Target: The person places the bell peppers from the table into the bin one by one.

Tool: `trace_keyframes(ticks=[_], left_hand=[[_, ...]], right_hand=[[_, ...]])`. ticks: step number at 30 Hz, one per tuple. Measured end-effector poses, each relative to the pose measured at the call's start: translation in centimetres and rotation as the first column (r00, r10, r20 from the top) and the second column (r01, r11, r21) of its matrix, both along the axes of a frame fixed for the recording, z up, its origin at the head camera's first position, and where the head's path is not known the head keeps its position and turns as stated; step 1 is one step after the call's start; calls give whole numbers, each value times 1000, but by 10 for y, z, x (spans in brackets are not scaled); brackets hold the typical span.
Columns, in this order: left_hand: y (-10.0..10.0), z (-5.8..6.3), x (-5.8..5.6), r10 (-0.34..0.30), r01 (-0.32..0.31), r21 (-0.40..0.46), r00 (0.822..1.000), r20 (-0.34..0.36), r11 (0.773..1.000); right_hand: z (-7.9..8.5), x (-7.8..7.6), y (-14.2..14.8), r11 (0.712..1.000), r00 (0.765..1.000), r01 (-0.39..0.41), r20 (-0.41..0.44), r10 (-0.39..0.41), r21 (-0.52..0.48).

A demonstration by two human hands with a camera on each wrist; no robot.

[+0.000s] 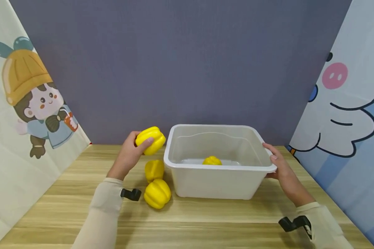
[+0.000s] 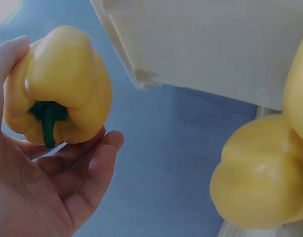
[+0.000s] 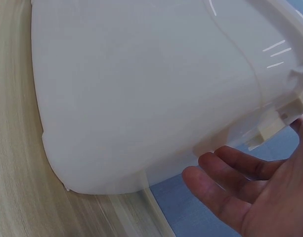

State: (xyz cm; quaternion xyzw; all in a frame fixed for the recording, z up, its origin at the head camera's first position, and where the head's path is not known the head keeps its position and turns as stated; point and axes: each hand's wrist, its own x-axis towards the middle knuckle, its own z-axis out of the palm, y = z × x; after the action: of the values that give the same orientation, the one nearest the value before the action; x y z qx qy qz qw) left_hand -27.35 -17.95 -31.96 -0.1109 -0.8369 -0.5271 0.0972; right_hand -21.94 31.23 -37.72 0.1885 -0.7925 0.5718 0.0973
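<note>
In my left hand [image 1: 130, 152] I hold a yellow bell pepper [image 1: 151, 140] above the table, left of a white plastic bin [image 1: 213, 181]. The left wrist view shows the pepper's green stem [image 2: 50, 123], with thumb and fingers around its sides. My right hand [image 1: 279, 164] grips the bin's right rim, thumb on top and fingers below, as the right wrist view shows under the bin wall [image 3: 131, 98]. Inside the bin lies one yellow pepper [image 1: 212, 160], partly hidden by the front wall. Two more yellow peppers, a rear one [image 1: 154, 170] and a front one [image 1: 157, 193], sit left of the bin.
The bin stands on a wood-grain table [image 1: 205, 221]. Behind it rises a grey-blue wall panel [image 1: 187, 69]. Cartoon-printed sheets stand at the left [image 1: 43, 114] and right [image 1: 346, 114] sides. Each wrist wears a black mount.
</note>
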Motion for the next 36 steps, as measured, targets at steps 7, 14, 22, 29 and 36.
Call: trace_keyframes(ticks=[7,14,22,29,36], left_hand=[[5,2,-1,-23,23,29,1000,-5,999],[12,6,-7,-34,34,43,999,-13,998],[23,14,-8,-50,51,41,999,-11,998],[30,19,-7,-73,73,36,997,-7,997],[39,23,-8,-92,93,46,996,-10,995]], right_hand=[[-2,0,2,1000,1000,-5,-4,5,-10],[-2,1,4,999,1000,-8,6,8,-35],[-2,-1,2,1000,1000,-7,3,7,-20],[-3,-2,1,1000,1000,-3,-5,3,-12],[-3,-3,1,1000,1000,-4,5,4,-8]])
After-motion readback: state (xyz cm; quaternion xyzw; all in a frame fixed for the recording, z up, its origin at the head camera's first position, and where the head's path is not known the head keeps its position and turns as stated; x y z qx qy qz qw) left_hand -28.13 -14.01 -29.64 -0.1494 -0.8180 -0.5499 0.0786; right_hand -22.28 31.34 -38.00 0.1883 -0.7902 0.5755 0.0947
